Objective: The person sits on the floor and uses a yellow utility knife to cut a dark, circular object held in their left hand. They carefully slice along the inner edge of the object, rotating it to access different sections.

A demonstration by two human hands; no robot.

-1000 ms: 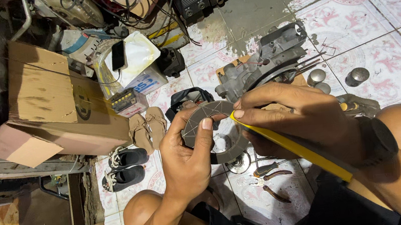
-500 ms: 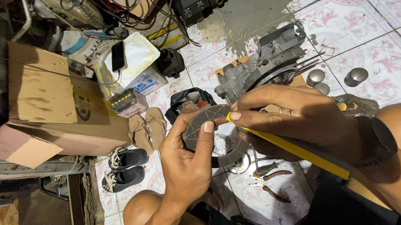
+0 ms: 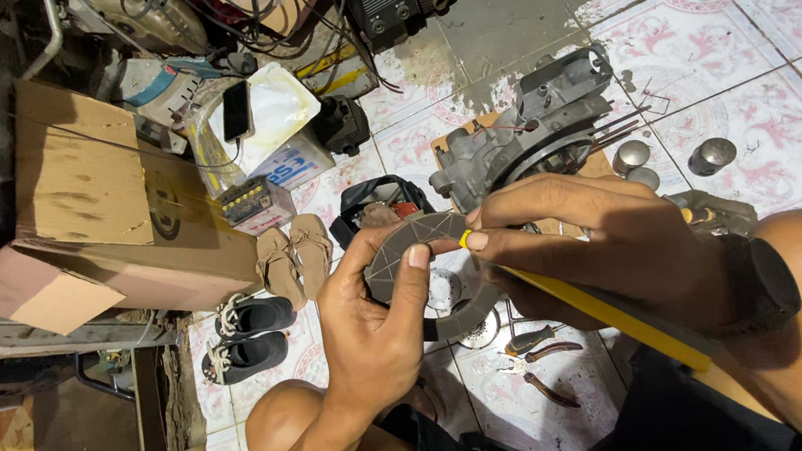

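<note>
At the centre of the frame, the left hand (image 3: 373,334) pinches a flat, dull grey ring-shaped friction disc (image 3: 427,275) scored with radial lines, thumb on its face, while the right hand (image 3: 584,245) grips a yellow-handled tool (image 3: 591,306) whose tip, hidden by fingers, meets the disc's rim. Just above sits a rough cast-metal engine casing (image 3: 531,130) on patterned floor tiles (image 3: 763,43); a creased brown cardboard box (image 3: 98,220) fills the left, its near end cut off by a shelf.

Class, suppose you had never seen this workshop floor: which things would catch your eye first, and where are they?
At the centre, the left hand holds up a grey ring-shaped disc, while the right hand presses a yellow strip against its edge. Just beyond them a grey metal engine casing sits on the patterned tile floor. To the left lies a large cardboard box.
</note>
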